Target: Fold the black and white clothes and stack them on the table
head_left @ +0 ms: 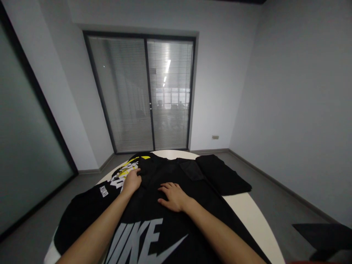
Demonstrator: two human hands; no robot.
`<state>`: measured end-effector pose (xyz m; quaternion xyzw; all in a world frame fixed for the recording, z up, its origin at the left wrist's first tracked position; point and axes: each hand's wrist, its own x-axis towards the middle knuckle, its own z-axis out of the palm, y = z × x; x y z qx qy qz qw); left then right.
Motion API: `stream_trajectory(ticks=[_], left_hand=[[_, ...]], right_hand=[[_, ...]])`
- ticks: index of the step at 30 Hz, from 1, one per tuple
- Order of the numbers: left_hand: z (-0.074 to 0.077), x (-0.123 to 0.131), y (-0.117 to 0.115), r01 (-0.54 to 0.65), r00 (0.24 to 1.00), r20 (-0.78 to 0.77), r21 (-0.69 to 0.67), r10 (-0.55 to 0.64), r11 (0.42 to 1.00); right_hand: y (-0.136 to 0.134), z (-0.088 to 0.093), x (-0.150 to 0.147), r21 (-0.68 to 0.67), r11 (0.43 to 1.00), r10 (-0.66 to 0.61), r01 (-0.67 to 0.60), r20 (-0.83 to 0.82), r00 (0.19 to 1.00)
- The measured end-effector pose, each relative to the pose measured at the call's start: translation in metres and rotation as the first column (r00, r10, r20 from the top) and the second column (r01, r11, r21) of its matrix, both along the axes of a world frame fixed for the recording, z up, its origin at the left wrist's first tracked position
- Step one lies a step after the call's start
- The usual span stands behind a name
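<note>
A black T-shirt (192, 205) lies spread over the table, its neckline toward the far edge and a large grey NIKE print with a swoosh near me. The far right sleeve is turned inward over the body. My left hand (133, 181) is at the shirt's left edge by the other sleeve, fingers curled in and closed on the cloth; the fingertips are partly hidden. My right hand (173, 197) rests palm down on the middle of the shirt, fingers spread. Left of it is another black garment (82, 209) with white and yellow graphics, partly covered.
A folded black garment (222, 174) lies at the right rim of the rounded pale table (254, 212). Farther off are glass doors with blinds (170, 95) and plain walls. At the lower right a dark flat object (321, 234) shows beyond the table.
</note>
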<state>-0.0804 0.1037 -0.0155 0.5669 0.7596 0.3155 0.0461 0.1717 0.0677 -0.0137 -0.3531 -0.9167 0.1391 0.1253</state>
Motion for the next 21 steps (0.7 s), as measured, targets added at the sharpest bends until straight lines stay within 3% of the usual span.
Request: stream_trajectory(ticks=[5, 12, 16, 21], left_hand=[[-0.008, -0.005, 0.001, -0.004, 0.999, 0.038, 0.038, 0.002, 0.999], [-0.001, 0.011, -0.005, 0.043, 0.997, 0.06, 0.12, -0.05, 0.992], [0.005, 0.026, -0.009, 0.133, 0.985, 0.086, 0.154, -0.147, 0.979], [0.0, 0.049, -0.013, 0.232, 0.952, 0.163, 0.159, -0.257, 0.96]], right_hand=[[0.02, 0.014, -0.03, 0.013, 0.998, -0.059, 0.06, -0.085, 0.995], [0.056, -0.003, -0.077, -0.208, 0.975, -0.126, 0.073, -0.254, 0.959], [0.079, -0.012, -0.092, -0.354, 0.928, -0.247, 0.113, -0.359, 0.9], [0.106, -0.012, -0.09, -0.518, 0.844, -0.408, 0.135, -0.458, 0.79]])
